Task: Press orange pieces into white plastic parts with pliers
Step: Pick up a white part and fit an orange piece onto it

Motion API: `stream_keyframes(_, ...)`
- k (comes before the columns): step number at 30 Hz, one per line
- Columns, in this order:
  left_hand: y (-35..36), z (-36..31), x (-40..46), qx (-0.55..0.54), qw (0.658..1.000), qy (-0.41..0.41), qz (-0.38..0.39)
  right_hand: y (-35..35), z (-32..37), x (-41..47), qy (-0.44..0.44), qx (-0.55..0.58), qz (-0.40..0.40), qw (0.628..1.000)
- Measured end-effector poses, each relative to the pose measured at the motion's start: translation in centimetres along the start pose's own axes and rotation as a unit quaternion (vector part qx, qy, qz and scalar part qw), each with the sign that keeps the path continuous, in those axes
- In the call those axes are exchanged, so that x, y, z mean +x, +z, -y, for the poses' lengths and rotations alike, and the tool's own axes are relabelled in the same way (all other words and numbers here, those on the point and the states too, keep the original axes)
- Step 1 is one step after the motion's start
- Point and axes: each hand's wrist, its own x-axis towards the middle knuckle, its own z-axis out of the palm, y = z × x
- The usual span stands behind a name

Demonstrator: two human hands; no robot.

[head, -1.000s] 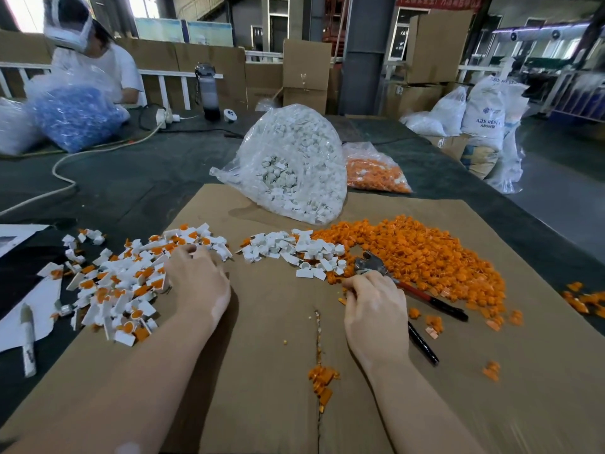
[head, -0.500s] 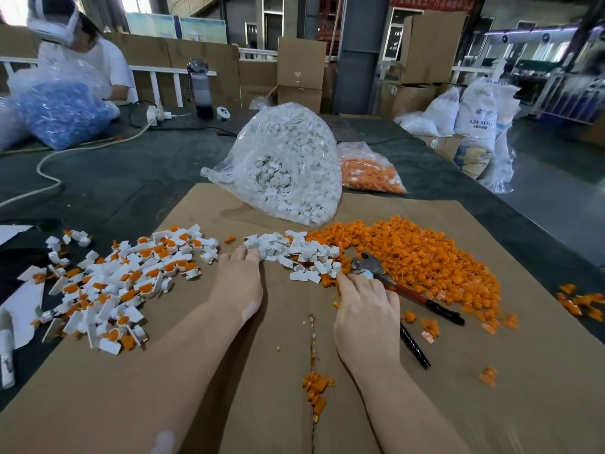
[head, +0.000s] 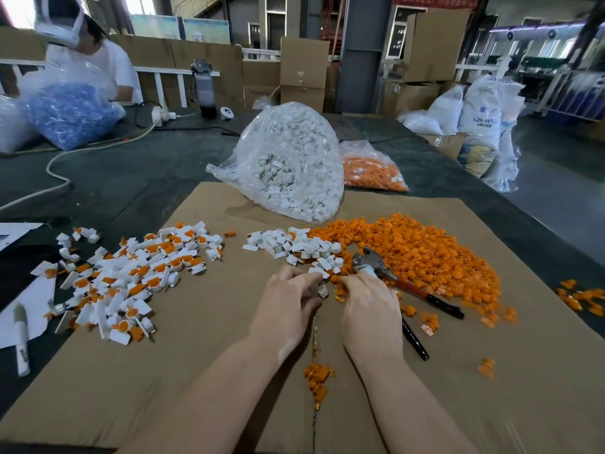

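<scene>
- A white plastic part [head: 323, 290] sits between our two hands, pinched by the curled fingers of our left hand [head: 288, 308], low over the cardboard sheet [head: 229, 371].
- Our right hand [head: 370, 309] is just beside it, fingers curled down at an orange piece [head: 340, 290]; we cannot tell whether they actually grip it.
- The pliers [head: 386, 273] lie on the cardboard just beyond our right hand, steel head toward the piles, red and black handles running out to the right; we cannot tell whether the hand touches them.
- Just ahead of the grip lies a small heap of loose white parts [head: 294, 245], and to its right a broad heap of orange pieces [head: 425, 253].
- Well to the left of the grip is a spread of assembled white-and-orange parts [head: 131, 273].
- Beyond the heaps stand a clear bag of white parts [head: 291, 162] and a bag of orange pieces [head: 373, 168].
- At the far left edge lies a marker [head: 21, 339] on white paper.
</scene>
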Motion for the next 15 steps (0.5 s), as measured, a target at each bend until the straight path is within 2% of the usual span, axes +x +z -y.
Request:
stream_keyframes(4,-0.37,0.02,-0.32,-0.047,0.998,-0.037,-0.015,-0.02,-0.29,0.02,0.029,0.031,0.025,0.999)
stream_keyframes(11,-0.56,0.24,-0.36,-0.039,0.997,-0.063,-0.023,-0.12,-0.57,0.13,0.038,0.010,0.058,0.998)
stream_keyframes(15,-0.43,0.19,-0.26,-0.037,0.997,-0.060,-0.017,-0.17,-0.18,0.04,0.020,0.020,0.030,0.999)
